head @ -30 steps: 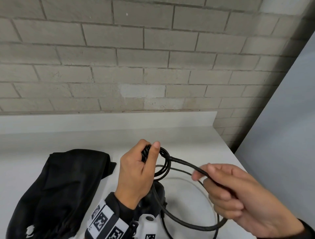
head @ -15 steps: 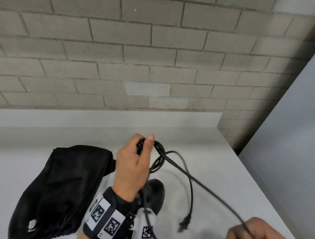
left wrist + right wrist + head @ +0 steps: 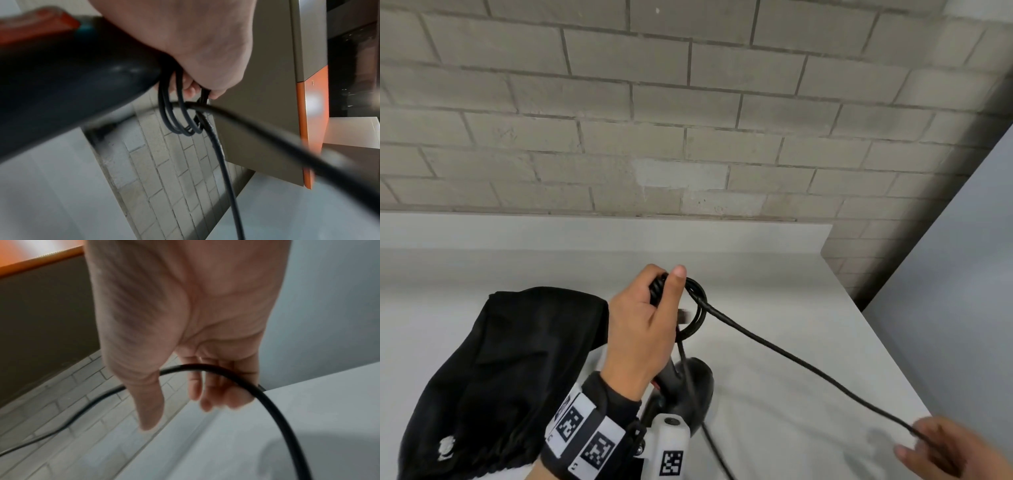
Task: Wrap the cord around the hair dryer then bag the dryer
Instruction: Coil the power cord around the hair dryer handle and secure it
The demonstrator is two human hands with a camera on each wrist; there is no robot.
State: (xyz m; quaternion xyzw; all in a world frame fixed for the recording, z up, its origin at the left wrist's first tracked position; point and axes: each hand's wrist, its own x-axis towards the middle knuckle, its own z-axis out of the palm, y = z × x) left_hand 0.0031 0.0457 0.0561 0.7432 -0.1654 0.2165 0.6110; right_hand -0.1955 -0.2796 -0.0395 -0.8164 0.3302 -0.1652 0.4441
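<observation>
Left hand (image 3: 645,329) is wrapped around the hair dryer (image 3: 690,387) handle, thumb up, fingers curled, pinning several cord (image 3: 791,359) loops against the handle; dryer is held up off the white counter (image 3: 774,294), body pointing down toward the camera, partly hidden by the wrist and the white wrist-camera mount (image 3: 669,445). Left wrist view: the loops (image 3: 179,116) hang below the curled fingers (image 3: 190,91), dryer body (image 3: 68,91) dark and blurred alongside, something orange at its near end, can't tell what. From the loops one strand of cord runs out straight and off the counter, down to the right hand (image 3: 948,452) at the bottom right corner of the head view. Right hand: fingers loosely bent, thumb extended, cord (image 3: 236,378) passes across the fingers (image 3: 218,392); can't tell if it's really gripped or just draped. Another bit of cord drops below the dryer, out of frame. Black bag (image 3: 496,377) lies crumpled on the counter just left of the left hand, nothing in it that I can see. Brick wall (image 3: 654,120) behind.
</observation>
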